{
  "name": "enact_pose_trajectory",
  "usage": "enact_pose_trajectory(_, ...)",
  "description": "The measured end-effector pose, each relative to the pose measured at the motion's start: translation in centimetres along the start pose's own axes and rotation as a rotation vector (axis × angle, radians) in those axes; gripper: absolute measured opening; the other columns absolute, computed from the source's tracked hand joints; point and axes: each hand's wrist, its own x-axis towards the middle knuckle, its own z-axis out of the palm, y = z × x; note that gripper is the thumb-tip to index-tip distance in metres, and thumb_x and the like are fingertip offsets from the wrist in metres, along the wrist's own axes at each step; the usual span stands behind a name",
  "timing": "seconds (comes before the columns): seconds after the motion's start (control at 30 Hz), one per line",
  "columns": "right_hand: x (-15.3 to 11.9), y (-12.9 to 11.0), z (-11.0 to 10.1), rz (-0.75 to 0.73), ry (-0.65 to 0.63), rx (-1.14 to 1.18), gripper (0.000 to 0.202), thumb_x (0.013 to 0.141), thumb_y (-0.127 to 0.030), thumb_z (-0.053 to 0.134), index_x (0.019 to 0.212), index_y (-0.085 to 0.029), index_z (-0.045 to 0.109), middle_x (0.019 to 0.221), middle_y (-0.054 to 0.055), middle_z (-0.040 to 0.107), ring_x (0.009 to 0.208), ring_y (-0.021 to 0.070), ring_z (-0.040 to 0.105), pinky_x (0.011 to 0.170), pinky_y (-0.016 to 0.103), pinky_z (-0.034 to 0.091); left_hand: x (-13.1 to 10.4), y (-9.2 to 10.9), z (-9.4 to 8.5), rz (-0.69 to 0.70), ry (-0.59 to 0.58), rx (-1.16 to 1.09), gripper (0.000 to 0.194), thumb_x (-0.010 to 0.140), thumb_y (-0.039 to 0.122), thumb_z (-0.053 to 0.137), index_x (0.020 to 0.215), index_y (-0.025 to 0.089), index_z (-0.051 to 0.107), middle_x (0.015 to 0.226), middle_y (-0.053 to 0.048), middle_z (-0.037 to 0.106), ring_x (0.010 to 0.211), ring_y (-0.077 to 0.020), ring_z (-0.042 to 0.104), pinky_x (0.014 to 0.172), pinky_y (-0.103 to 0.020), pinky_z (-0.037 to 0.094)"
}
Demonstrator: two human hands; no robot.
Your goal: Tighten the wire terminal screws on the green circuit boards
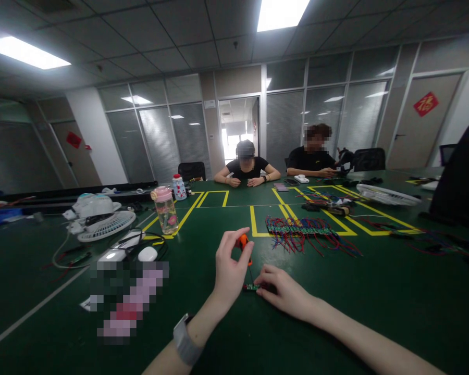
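Note:
My left hand [233, 260] is closed around the orange handle of a small screwdriver [244, 241], held nearly upright. Its thin dark shaft runs down to a small green circuit board [251, 287] on the table. With fingertips pinched at the board's right end, my right hand [280, 286] holds it against the surface. The shaft's tip meets the board or ends just over it; I cannot tell which. Beyond my hands lies a row of green circuit boards [300, 227] with many red and blue wires.
Left of me are a white fan [107, 225], a pink-lidded bottle [166, 211], a white mouse [147, 254] and cables. Yellow tape [258, 229] marks the green table [203, 250]. Two people sit across: one person [248, 166] in the middle, another person [312, 156] to the right.

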Motion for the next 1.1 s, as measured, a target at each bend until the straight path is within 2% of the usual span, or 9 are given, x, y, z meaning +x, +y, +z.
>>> enact_pose_trajectory(0.07, 0.00, -0.04, -0.04, -0.001, 0.001, -0.001, 0.013, 0.084, -0.009, 0.063, 0.092, -0.016, 0.071, 0.091, 0.005, 0.059, 0.085, 0.0192, 0.058, 0.074, 0.027, 0.047, 0.04, 0.19, -0.15, 0.023, 0.021, 0.053, 0.025, 0.085, 0.028, 0.063, 0.109, 0.025, 0.067, 0.096, -0.003, 0.057, 0.087, -0.0173, 0.059, 0.080, -0.031, 0.049)
enact_pose_trajectory(0.23, 0.01, 0.10, -0.04, -0.004, 0.005, 0.004, 0.014, 0.084, -0.009, 0.063, 0.092, -0.016, 0.071, 0.092, 0.005, 0.059, 0.084, 0.0188, 0.058, 0.074, 0.027, 0.047, 0.23, 0.27, -0.33, -0.015, -0.023, -0.070, 0.032, 0.097, 0.025, 0.042, 0.121, 0.023, 0.062, 0.114, -0.007, 0.061, 0.104, -0.0192, 0.059, 0.089, -0.033, 0.048)
enact_pose_trajectory(0.37, -0.01, 0.13, 0.01, -0.011, 0.010, 0.013, 0.014, 0.085, -0.010, 0.063, 0.095, -0.016, 0.072, 0.092, 0.005, 0.059, 0.083, 0.0180, 0.058, 0.072, 0.026, 0.047, 0.27, 0.30, -0.25, 0.003, -0.009, -0.020, 0.024, 0.092, 0.027, 0.054, 0.112, 0.023, 0.066, 0.099, -0.005, 0.061, 0.092, -0.0179, 0.061, 0.082, -0.031, 0.049)
enact_pose_trajectory(0.43, -0.01, 0.05, -0.03, -0.015, 0.012, 0.008, 0.014, 0.087, -0.012, 0.062, 0.095, -0.017, 0.072, 0.091, 0.005, 0.059, 0.082, 0.0180, 0.058, 0.072, 0.026, 0.046, 0.22, 0.29, -0.20, 0.023, 0.012, 0.029, 0.023, 0.089, 0.027, 0.058, 0.109, 0.024, 0.068, 0.101, -0.004, 0.058, 0.093, -0.0179, 0.060, 0.085, -0.031, 0.048)
enact_pose_trajectory(0.6, -0.03, 0.18, -0.02, -0.050, 0.019, -0.005, 0.015, 0.088, -0.012, 0.059, 0.094, -0.018, 0.072, 0.090, 0.004, 0.058, 0.083, 0.0181, 0.057, 0.072, 0.026, 0.046, -0.01, -0.05, -0.03, -0.013, -0.079, -0.097, 0.034, 0.097, 0.025, 0.042, 0.128, 0.026, 0.057, 0.122, -0.007, 0.058, 0.111, -0.0194, 0.058, 0.095, -0.035, 0.045)
enact_pose_trajectory(0.73, -0.15, 0.63, 0.30, -0.053, 0.031, 0.015, 0.014, 0.084, -0.011, 0.062, 0.095, -0.017, 0.068, 0.090, 0.003, 0.058, 0.080, 0.0175, 0.056, 0.070, 0.026, 0.046, -0.07, -0.13, 0.01, -0.016, -0.066, -0.076, 0.030, 0.094, 0.025, 0.050, 0.123, 0.025, 0.059, 0.106, -0.005, 0.063, 0.095, -0.0179, 0.061, 0.085, -0.032, 0.049)
enact_pose_trajectory(0.9, -0.35, 0.79, 0.45, -0.037, 0.097, 0.037, 0.014, 0.080, -0.009, 0.065, 0.091, -0.015, 0.061, 0.083, 0.002, 0.060, 0.072, 0.0165, 0.056, 0.065, 0.025, 0.045, 0.10, 0.12, -0.10, 0.051, 0.013, 0.062, 0.025, 0.085, 0.022, 0.064, 0.110, 0.026, 0.065, 0.091, -0.001, 0.054, 0.082, -0.0154, 0.056, 0.076, -0.028, 0.047)
enact_pose_trajectory(1.1, -0.32, 0.85, 0.15, -0.157, 0.090, -0.004, 0.012, 0.086, -0.012, 0.058, 0.090, -0.017, 0.068, 0.086, 0.004, 0.065, 0.080, 0.0182, 0.060, 0.074, 0.027, 0.047, 0.09, 0.09, -0.11, 0.016, 0.004, 0.062, 0.025, 0.090, 0.020, 0.054, 0.113, 0.026, 0.063, 0.095, -0.001, 0.050, 0.083, -0.0140, 0.056, 0.074, -0.026, 0.048)
